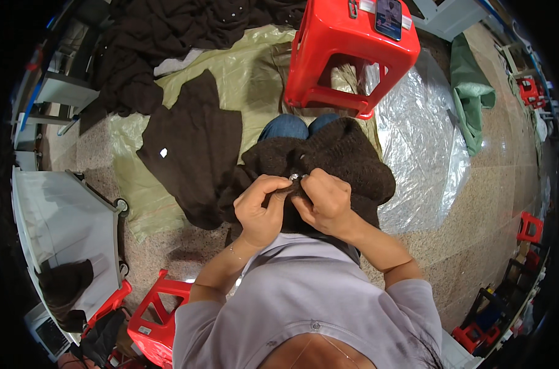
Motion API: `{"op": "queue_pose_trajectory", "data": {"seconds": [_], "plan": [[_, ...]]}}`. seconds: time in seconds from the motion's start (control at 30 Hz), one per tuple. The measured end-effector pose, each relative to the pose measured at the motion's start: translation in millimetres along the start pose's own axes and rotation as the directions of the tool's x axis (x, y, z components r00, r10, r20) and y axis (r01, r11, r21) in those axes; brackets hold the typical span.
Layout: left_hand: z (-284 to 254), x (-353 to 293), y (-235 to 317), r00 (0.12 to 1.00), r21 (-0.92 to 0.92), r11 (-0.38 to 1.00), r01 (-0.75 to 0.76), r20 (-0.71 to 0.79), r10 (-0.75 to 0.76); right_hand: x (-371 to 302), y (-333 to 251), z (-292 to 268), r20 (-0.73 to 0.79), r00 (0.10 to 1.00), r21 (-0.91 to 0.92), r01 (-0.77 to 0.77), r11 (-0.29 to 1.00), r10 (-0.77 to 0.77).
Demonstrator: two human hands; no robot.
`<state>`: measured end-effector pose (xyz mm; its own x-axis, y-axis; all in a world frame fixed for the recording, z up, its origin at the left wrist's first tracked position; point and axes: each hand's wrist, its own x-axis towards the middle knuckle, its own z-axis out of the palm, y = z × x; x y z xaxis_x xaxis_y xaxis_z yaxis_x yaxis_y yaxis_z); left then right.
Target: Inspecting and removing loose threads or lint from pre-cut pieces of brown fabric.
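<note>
Across my lap lies a dark brown knitted garment (359, 163), bunched up over blue jeans. My left hand (259, 209) is closed in a pinch at the garment's edge, thumb and forefinger beside a small shiny silvery button-like piece (294, 177). From the other side my right hand (326, 200) is closed on the same spot, its fingers curled against the cloth. Whether a needle or thread is in the fingers is too small to tell. Left of my lap, a flat dark brown knit piece (196, 144) with a small white tag touches the garment.
Ahead stands a red plastic stool (353, 61) with a phone (388, 18) on top. Yellowish sheeting (255, 74) and clear plastic (415, 154) cover the floor. A dark garment heap (162, 31) lies far left. A wheeled grey-white cart (70, 221) and red stool (162, 313) stand left.
</note>
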<state>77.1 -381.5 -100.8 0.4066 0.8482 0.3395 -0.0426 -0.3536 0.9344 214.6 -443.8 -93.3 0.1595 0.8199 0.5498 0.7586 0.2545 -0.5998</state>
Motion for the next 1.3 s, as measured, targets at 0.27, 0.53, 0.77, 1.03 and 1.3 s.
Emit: {"op": "queue_pose_trajectory", "data": {"seconds": [0.27, 0.53, 0.77, 1.03, 1.3], "plan": [[-26.6, 21.1, -15.5, 0.917, 0.234, 0.971, 0.043, 0.376, -0.131, -1.2, 22.7, -7.4, -0.155, 0.974, 0.131, -0.145, 0.981, 0.165], [-53.2, 29.7, -27.8, 0.739, -0.409, 0.616, 0.673, 0.391, -0.548, 8.4, 43.8, -37.4, 0.156, 0.806, 0.389, -0.581, 0.715, 0.571], [-34.0, 36.6, -11.9, 0.704, -0.308, 0.651, 0.694, 0.483, -0.522, 21.1, 28.9, -8.1, 0.285, 0.914, 0.502, -0.398, 0.768, 0.288], [-22.4, 30.1, -19.9, 0.686, -0.398, 0.559, 0.727, 0.444, -0.576, 16.0, 29.1, 1.3, 0.29, 0.859, 0.526, -0.512, 0.679, 0.422], [-13.8, 23.7, -34.6, 0.758, -0.288, 0.706, 0.647, 0.341, -0.556, 11.7, 24.3, 8.5, 0.165, 0.908, 0.485, -0.414, 0.77, 0.384]]}}
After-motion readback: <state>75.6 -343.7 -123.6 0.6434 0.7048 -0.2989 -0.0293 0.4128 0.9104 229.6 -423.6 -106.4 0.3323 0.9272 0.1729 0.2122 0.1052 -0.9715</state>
